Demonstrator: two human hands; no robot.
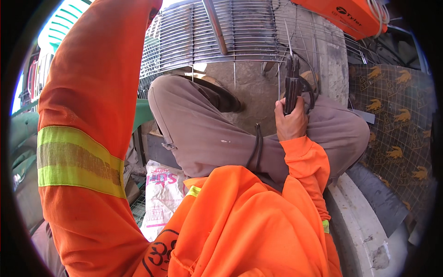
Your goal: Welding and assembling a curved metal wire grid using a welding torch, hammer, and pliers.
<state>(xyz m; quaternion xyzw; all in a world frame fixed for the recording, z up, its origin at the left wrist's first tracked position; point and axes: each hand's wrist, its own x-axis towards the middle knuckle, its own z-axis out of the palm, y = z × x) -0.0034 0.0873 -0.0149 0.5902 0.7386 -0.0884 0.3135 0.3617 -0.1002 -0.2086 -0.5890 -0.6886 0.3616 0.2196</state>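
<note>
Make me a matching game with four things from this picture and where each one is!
Things:
1. welding electrode holder
2. wire grill
3. white printed sack
4. orange machine

Places:
A. top right corner
B. on the ground at lower left, beside the knee
C. gripped in the right hand
D. across the top, in front of the bent legs

Pairs: 1-C, 2-D, 3-B, 4-A
</note>
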